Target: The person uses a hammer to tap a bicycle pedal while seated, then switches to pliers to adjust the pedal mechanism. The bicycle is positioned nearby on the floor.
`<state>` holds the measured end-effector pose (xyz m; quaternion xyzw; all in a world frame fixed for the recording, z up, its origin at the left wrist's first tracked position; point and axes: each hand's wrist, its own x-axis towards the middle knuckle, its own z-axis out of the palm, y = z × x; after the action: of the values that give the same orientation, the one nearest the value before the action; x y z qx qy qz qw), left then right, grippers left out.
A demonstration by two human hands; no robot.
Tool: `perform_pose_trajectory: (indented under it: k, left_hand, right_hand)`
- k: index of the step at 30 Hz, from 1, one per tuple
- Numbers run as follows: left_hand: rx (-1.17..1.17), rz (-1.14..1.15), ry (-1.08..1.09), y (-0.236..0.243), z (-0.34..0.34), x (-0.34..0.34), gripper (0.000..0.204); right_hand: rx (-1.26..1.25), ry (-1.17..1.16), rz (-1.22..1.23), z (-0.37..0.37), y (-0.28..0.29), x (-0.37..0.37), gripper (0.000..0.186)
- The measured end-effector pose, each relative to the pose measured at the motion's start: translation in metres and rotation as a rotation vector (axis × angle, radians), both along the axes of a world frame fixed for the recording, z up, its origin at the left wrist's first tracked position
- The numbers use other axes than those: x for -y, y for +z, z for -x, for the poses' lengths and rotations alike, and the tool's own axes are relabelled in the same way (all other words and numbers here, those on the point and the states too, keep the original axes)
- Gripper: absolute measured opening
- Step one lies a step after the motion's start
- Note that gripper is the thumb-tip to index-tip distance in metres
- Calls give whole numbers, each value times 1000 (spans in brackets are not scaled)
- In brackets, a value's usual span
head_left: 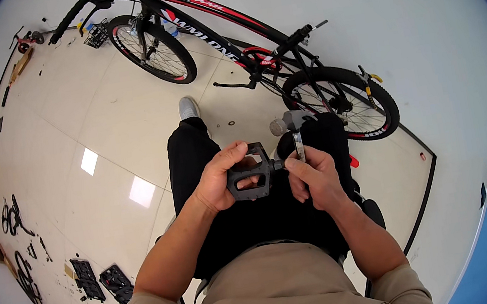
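My left hand (219, 178) is closed around a black bicycle pedal (250, 178), its fingers reaching through the open frame. The pedal's axle end points right, toward my right hand (314, 177), whose thumb and forefinger meet close to it. My right hand grips a hammer-like tool (296, 121) with a grey head, a rounded end and a silver shank standing up from the fingers. Its lower part is hidden by the hand. Both hands are above my lap. Beyond them stands a black and red bicycle (218, 35), with a bare crank arm (235, 84) pointing left.
The bicycle's rear wheel (344, 101) is close to my right knee. Small rings (231, 123) lie on the tiles ahead. On the left floor are dark tool cases (116, 283) and several loose bicycle parts (15, 217). A black basket (96, 36) sits behind the front wheel.
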<state>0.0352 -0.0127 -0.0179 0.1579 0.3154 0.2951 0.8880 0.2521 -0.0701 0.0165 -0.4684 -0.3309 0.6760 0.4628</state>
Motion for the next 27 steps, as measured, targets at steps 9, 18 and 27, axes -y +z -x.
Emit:
perform_pose_trajectory:
  k: [9, 18, 27]
  left_hand:
    - [-65, -28, -18, 1, -1, -2, 36]
    - [-108, 60, -34, 5, -6, -2, 35]
    - [-78, 38, -31, -1, -2, -3, 35]
  right_hand:
    - [143, 15, 26, -1, 3, -1, 13]
    - [126, 7, -57, -6, -3, 2, 12]
    - [144, 29, 122, -7, 3, -1, 18]
